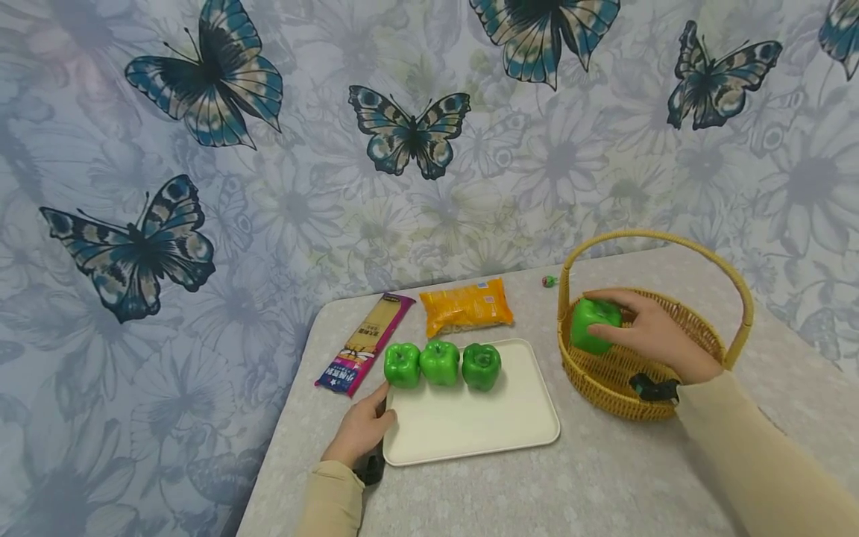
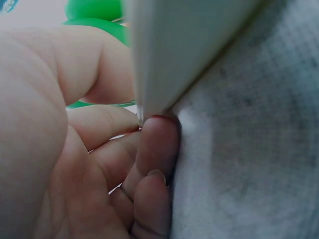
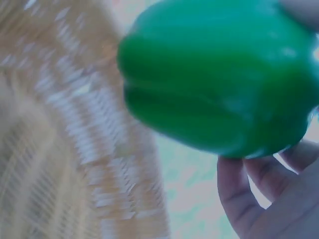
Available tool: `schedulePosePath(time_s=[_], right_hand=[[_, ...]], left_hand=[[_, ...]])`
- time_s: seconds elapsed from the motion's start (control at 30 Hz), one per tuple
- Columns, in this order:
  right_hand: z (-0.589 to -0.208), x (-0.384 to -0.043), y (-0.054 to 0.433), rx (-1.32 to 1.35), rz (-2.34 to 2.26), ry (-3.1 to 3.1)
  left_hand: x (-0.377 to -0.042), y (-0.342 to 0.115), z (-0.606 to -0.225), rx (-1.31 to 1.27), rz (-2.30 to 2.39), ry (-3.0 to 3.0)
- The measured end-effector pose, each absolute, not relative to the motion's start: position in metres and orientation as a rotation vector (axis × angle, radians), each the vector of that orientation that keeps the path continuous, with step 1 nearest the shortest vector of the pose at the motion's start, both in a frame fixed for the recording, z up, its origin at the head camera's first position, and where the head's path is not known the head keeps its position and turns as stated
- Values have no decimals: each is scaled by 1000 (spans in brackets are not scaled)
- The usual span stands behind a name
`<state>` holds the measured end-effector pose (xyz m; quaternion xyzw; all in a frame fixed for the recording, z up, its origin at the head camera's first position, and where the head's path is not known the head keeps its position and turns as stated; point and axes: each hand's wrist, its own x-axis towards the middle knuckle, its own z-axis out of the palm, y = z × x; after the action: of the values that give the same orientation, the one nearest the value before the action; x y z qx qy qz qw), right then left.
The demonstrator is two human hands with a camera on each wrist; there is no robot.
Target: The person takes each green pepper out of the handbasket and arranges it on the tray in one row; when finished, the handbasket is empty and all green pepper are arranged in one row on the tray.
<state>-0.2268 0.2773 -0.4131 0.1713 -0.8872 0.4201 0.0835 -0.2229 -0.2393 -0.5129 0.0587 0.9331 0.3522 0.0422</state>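
My right hand (image 1: pixel 647 332) grips a green bell pepper (image 1: pixel 593 327) over the left part of a yellow woven basket (image 1: pixel 607 395). In the right wrist view the pepper (image 3: pixel 214 79) fills the upper part, fingers against its underside, the blurred basket wall beside it. At the left edge of a cream tray (image 1: pixel 476 429), my left hand (image 1: pixel 362 425) pinches the rim. Close up in the left wrist view, the thumb lies on the tray wall (image 2: pixel 164 50) and fingertips (image 2: pixel 158 142) curl at its underside. Three green bell peppers (image 1: pixel 439 363) stand in a row along the tray's far side.
Behind the tray lies an orange packet (image 1: pixel 466 306). A long purple-and-gold packet (image 1: pixel 365 343) is left of it. Near the wall sits a small wrapped lollipop (image 1: pixel 549 281). The basket's tall arched handle (image 1: pixel 644 233) rises around the right arm. A butterfly-patterned wall (image 1: pixel 288 224) backs the table.
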Motion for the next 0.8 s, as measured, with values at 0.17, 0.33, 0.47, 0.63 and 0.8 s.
schedulePosePath(time_s=[0.17, 0.33, 0.47, 0.63, 0.8], right_hand=[[-403, -230, 240, 702, 1219, -2640], [-410, -241, 206, 826, 1217, -2734], [-418, -250, 188, 848, 1211, -2802], [-428, -258, 177, 844, 1192, -2852], [-438, -266, 171, 845, 1114, -2883]], left_hand=[[-222, -242, -514, 190, 1064, 2877], [-223, -240, -515, 192, 1066, 2875], [-223, -239, -517, 179, 1066, 2868], [-224, -239, -517, 178, 1079, 2860], [-225, -241, -517, 187, 1093, 2859]])
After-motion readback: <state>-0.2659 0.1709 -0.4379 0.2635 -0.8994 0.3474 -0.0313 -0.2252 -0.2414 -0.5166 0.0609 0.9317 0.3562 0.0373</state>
